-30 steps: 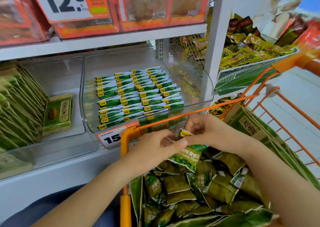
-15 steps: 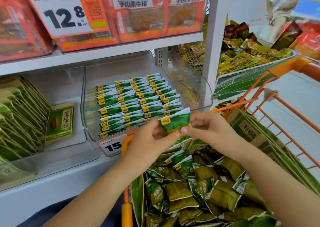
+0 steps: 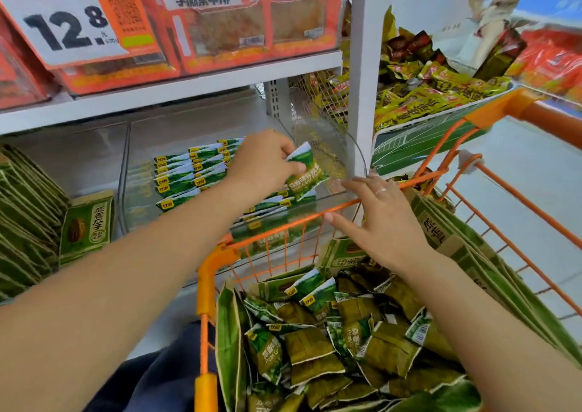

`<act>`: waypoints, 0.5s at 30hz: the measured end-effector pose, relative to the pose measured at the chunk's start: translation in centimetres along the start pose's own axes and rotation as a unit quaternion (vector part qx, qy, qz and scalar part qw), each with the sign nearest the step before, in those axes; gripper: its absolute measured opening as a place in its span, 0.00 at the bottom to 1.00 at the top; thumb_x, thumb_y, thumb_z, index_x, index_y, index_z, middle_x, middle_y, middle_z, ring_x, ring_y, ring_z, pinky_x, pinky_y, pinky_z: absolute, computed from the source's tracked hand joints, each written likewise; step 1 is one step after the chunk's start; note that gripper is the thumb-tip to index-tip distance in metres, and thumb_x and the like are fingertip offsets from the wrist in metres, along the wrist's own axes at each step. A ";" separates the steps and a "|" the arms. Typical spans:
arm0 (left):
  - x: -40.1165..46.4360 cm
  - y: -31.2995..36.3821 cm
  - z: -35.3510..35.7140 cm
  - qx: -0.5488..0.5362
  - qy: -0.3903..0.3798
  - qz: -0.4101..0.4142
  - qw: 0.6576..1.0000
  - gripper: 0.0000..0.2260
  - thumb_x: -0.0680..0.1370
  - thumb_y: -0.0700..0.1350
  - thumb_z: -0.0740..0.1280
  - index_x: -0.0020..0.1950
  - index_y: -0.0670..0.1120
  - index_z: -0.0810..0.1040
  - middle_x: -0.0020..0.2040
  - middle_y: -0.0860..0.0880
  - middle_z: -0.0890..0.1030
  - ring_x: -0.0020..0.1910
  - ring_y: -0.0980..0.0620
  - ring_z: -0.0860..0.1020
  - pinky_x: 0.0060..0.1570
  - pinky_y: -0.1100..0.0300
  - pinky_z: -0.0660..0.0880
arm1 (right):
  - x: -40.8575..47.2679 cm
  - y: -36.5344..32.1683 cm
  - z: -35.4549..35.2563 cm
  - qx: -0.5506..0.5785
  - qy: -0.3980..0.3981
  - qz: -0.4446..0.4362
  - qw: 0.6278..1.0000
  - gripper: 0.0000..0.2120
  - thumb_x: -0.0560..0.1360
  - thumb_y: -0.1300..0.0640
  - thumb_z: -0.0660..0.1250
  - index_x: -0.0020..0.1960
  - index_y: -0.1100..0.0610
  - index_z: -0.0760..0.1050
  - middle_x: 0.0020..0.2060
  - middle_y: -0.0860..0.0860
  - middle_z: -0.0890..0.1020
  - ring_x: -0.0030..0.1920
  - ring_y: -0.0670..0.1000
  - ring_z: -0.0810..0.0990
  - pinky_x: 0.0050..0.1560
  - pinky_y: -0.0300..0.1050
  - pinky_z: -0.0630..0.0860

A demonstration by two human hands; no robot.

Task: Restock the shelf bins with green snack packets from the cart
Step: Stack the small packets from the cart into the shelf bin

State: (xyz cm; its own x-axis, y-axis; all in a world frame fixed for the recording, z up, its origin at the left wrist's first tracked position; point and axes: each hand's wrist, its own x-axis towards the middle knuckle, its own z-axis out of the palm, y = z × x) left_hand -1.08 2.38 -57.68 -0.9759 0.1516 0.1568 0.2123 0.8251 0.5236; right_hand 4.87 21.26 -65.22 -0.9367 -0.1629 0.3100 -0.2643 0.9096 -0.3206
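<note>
Green packet [image 3: 305, 172] pinched by left hand [image 3: 263, 159] above clear bin [image 3: 315, 200]; right hand [image 3: 382, 219] spread, fingers straight, just right of bin, over cart [image 3: 208, 273].

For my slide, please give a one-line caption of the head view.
Left hand carries one small green snack packet into the clear plastic shelf bin; open right hand hovers over the orange wire cart.

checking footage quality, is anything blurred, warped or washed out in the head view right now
Head view: wide-angle bend curves the shelf edge and cart rim; the top right corner is smeared and bright; the clear bin wall shows glare; the packet in the left hand reads fairly sharp.
</note>
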 end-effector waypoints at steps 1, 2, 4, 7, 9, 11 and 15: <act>0.7 -0.1 0.7 0.029 -0.036 -0.002 0.999 0.10 0.72 0.48 0.75 0.46 0.42 0.81 0.41 0.44 0.80 0.42 0.45 0.78 0.45 0.54 0.74 | 0.0 0.1 0.2 -0.011 -0.011 0.001 1.000 0.40 0.70 0.28 0.47 0.70 0.52 0.70 0.68 0.53 0.73 0.74 0.56 0.61 0.74 0.53 0.52; 1.4 -0.3 1.4 0.056 -0.070 -0.002 0.996 0.10 0.72 0.48 0.75 0.43 0.42 0.80 0.39 0.43 0.78 0.40 0.45 0.77 0.43 0.54 0.73 | 0.0 0.1 0.3 -0.015 -0.012 0.001 1.000 0.40 0.69 0.27 0.46 0.70 0.52 0.70 0.68 0.53 0.72 0.74 0.55 0.60 0.74 0.53 0.50; 2.3 -0.7 2.5 0.116 -0.135 -0.002 0.984 0.13 0.73 0.49 0.74 0.37 0.41 0.77 0.35 0.42 0.76 0.37 0.44 0.75 0.41 0.54 0.71 | 0.0 -0.1 0.3 -0.012 -0.004 -0.002 1.000 0.40 0.69 0.28 0.46 0.70 0.52 0.70 0.68 0.52 0.72 0.75 0.55 0.59 0.74 0.54 0.50; 2.8 -0.7 3.4 0.191 -0.221 -0.002 0.956 0.15 0.77 0.48 0.70 0.36 0.39 0.74 0.33 0.44 0.71 0.34 0.48 0.70 0.37 0.57 0.68 | 0.2 -0.1 0.2 -0.011 -0.008 0.001 1.000 0.40 0.69 0.28 0.45 0.69 0.51 0.70 0.68 0.52 0.72 0.74 0.55 0.59 0.74 0.54 0.49; 3.2 -0.9 3.6 0.193 -0.251 -0.015 0.948 0.12 0.76 0.44 0.69 0.36 0.42 0.72 0.32 0.47 0.69 0.32 0.50 0.67 0.35 0.56 0.68 | 0.2 -0.1 0.2 -0.011 -0.015 0.001 1.000 0.39 0.69 0.28 0.47 0.69 0.51 0.70 0.68 0.52 0.72 0.75 0.56 0.59 0.74 0.54 0.49; 3.5 -0.9 3.4 0.199 -0.270 -0.033 0.941 0.06 0.75 0.42 0.69 0.40 0.45 0.74 0.35 0.48 0.72 0.34 0.50 0.70 0.39 0.58 0.73 | 0.2 -0.1 0.1 -0.006 -0.017 0.005 1.000 0.35 0.71 0.30 0.52 0.69 0.51 0.70 0.68 0.52 0.72 0.75 0.56 0.59 0.74 0.54 0.49; 3.8 -1.2 3.8 0.240 -0.257 0.015 0.936 0.15 0.74 0.42 0.68 0.30 0.44 0.66 0.28 0.47 0.62 0.30 0.49 0.60 0.30 0.59 0.57 | 0.3 0.0 0.2 0.002 -0.011 0.006 1.000 0.31 0.73 0.35 0.58 0.68 0.52 0.71 0.66 0.53 0.74 0.74 0.57 0.61 0.74 0.55 0.51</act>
State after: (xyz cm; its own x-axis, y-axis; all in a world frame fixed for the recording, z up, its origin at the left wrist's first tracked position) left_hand -5.26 4.04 -60.89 -0.8912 0.3193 -0.3223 0.3140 0.9469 0.0698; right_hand 4.55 21.13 -65.33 -0.9446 -0.1610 0.2858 -0.2542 0.9100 -0.3274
